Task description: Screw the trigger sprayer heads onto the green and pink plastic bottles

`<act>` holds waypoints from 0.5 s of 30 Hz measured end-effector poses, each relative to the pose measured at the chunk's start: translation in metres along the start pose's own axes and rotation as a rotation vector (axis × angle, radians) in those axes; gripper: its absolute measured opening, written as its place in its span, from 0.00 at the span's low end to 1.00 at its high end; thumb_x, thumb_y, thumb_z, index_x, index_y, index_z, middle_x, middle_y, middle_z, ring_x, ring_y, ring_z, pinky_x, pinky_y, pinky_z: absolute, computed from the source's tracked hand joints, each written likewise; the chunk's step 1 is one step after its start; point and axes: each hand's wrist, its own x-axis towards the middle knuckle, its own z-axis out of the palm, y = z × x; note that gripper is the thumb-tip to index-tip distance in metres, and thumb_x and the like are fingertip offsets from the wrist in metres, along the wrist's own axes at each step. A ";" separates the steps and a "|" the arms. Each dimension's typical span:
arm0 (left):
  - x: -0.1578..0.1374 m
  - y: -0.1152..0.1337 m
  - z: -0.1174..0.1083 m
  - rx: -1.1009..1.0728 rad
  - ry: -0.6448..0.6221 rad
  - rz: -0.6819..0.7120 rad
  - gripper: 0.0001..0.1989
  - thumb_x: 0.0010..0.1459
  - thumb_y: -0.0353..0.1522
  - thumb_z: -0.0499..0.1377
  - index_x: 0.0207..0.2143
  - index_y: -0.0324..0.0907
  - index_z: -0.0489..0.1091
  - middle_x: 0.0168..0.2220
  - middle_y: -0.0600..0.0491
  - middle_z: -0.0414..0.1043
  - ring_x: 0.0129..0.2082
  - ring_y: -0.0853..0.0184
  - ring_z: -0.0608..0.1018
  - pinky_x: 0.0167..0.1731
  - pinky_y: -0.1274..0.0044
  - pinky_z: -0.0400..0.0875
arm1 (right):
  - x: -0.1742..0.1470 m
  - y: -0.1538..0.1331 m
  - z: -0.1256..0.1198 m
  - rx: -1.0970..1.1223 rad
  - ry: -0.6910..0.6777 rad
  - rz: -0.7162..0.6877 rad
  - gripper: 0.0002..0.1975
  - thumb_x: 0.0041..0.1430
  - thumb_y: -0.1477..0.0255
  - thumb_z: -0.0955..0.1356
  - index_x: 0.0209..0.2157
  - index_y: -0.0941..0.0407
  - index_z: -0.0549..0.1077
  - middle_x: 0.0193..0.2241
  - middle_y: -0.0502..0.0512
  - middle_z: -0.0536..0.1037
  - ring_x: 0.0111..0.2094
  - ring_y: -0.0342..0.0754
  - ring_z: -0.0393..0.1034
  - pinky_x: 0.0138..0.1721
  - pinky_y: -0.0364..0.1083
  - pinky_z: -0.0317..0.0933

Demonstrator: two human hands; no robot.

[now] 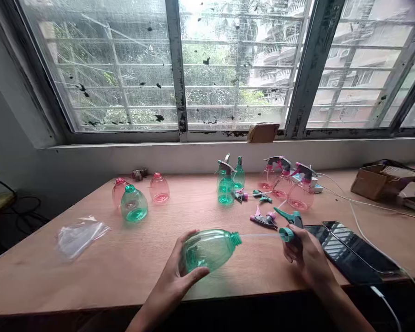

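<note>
A clear green spray bottle [209, 249] lies on its side in my left hand [180, 269], held above the table with its neck toward the right. My right hand [306, 253] grips a green and dark grey trigger sprayer head [290, 226]. From its collar a thin clear tube runs left to the bottle's mouth; the tip seems to be at or just inside the neck. The collar is apart from the neck. Loose sprayer heads [264, 219] in pink and green with dark grey lie on the table beyond my hands.
Green bottles with sprayers [226, 189] and pink ones [300, 193] stand at the back. At left are a topless green bottle [134, 205], pink bottles [159, 189] and a plastic bag [81, 235]. A dark tablet [352, 253], cables and a cardboard box [373, 182] lie right.
</note>
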 end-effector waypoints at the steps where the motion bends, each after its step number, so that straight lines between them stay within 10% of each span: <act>1: 0.000 0.001 0.001 -0.004 -0.046 -0.002 0.32 0.60 0.36 0.67 0.62 0.53 0.57 0.64 0.49 0.63 0.65 0.53 0.65 0.62 0.64 0.63 | -0.003 -0.001 0.002 -0.027 0.002 -0.007 0.18 0.62 0.62 0.69 0.23 0.55 0.66 0.15 0.39 0.56 0.15 0.38 0.48 0.14 0.38 0.49; 9: -0.001 -0.001 0.006 0.098 -0.053 0.031 0.33 0.59 0.34 0.67 0.63 0.56 0.58 0.65 0.51 0.59 0.66 0.52 0.62 0.64 0.66 0.61 | -0.024 0.012 0.031 -0.297 -0.306 0.002 0.20 0.63 0.55 0.70 0.40 0.59 0.74 0.23 0.51 0.77 0.22 0.48 0.73 0.24 0.46 0.67; 15: 0.002 -0.005 0.007 0.117 -0.080 0.039 0.37 0.55 0.33 0.71 0.63 0.56 0.58 0.65 0.51 0.59 0.65 0.51 0.64 0.64 0.66 0.62 | -0.022 0.025 0.028 -0.145 -0.384 0.170 0.19 0.62 0.56 0.71 0.43 0.58 0.74 0.24 0.50 0.77 0.23 0.45 0.72 0.24 0.44 0.68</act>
